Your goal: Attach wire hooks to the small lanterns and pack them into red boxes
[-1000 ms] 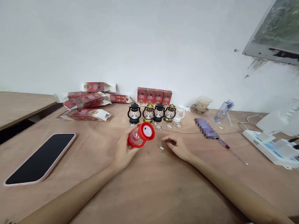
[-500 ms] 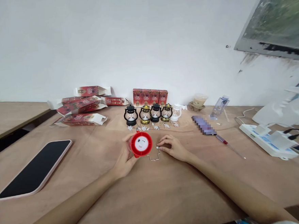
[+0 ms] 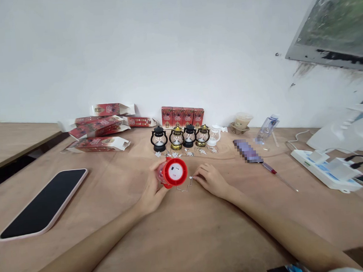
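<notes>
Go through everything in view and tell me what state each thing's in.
left hand, closed around red lantern
red lantern, tipped, base facing camera
right hand, pinching wire handle
wire handle, bent
lantern row, upright
red boxes by wall, standing
cartons, lying, flaps open
large phone, screen dark
screwdriver, lying flat
power strip, plugs in

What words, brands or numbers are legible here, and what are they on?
None reads clearly:
Standing red boxes: pale lettering, too small.
Lying red boxes: lettering, too blurred.
Red lantern's base: tiny marks, unreadable.
Power strip: bluish markings, unreadable.
Purple item: pixelated, so I cannot tell.
</notes>
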Available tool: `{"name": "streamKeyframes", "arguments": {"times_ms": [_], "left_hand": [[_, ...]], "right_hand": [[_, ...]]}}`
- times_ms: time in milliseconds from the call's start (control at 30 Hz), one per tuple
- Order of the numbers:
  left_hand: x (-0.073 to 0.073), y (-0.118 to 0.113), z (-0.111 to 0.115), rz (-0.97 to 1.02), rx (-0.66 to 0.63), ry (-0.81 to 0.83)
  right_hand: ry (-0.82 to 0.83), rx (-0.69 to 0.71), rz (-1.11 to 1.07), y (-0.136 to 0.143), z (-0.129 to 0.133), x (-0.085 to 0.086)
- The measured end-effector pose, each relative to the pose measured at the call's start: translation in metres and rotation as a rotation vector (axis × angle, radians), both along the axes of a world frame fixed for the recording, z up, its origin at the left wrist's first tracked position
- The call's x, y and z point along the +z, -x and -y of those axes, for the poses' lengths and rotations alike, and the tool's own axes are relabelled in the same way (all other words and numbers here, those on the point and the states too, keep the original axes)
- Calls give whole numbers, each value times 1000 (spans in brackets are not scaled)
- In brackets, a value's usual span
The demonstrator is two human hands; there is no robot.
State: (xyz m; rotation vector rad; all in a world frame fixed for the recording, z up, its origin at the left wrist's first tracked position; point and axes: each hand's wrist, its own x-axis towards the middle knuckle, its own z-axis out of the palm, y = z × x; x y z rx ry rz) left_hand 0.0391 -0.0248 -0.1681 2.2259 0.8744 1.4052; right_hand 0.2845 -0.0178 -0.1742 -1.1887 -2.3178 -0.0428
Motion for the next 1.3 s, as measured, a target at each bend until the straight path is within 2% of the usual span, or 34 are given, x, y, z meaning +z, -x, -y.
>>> {"name": "streamKeyframes", "arguments": {"times_ms": [133,233,367,467,567,700,900,1133,1300], "left_hand": [[0,0,-2,10,42,15],[2,-2,-2,33,48,53],[5,-5,-1,45,-43,162],[6,-7,-1,15,-141,243],[7,-8,-1,-2,-175,271],[9,-8,0,16,-130,239],[5,-6,-1,40,-53,132],[3,-5,-2,69,-21,130],[7,-5,-1,66,-50,88]], "right_hand": [[-167,34,208,3,4,1],[-194,119,250,4,6,4],[-220,169,280,4,8,8],[-271,140,282,5,8,7],[-291,92,266,5,9,5],[-285,57,250,4,7,3],[-281,153,382,4,8,6],[-98,75,602,16,28,21],[-99,59,645,20,30,24]]}}
